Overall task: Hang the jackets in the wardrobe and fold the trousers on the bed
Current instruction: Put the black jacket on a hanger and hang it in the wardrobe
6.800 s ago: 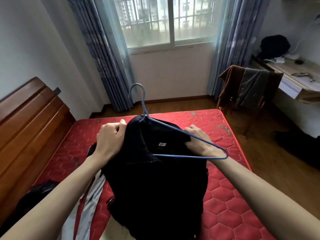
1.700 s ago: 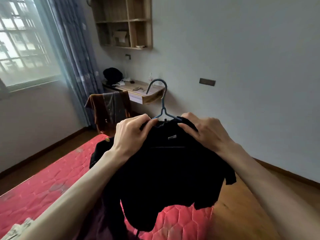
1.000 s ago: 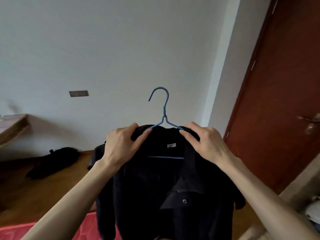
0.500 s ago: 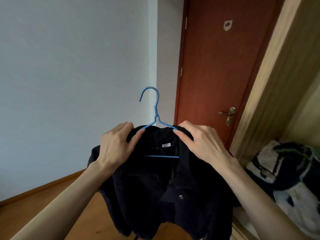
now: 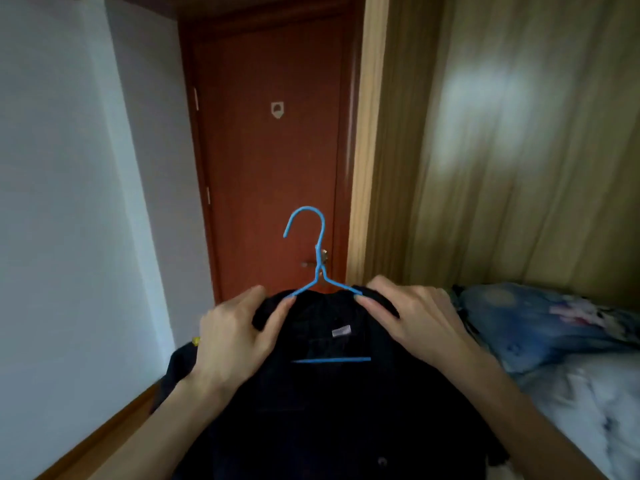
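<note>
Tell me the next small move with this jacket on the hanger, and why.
Probably turn right toward the wooden wardrobe panel and lift the blue hanger. The black jacket already sits on it, left hand and right hand gripping its shoulders, hook free; no rail shows yet.

Bedding (image 5: 554, 327) inside wooden wardrobe (image 5: 519, 150)

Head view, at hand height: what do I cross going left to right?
Wall → left hand → hanger → right hand → blue bedding.
</note>
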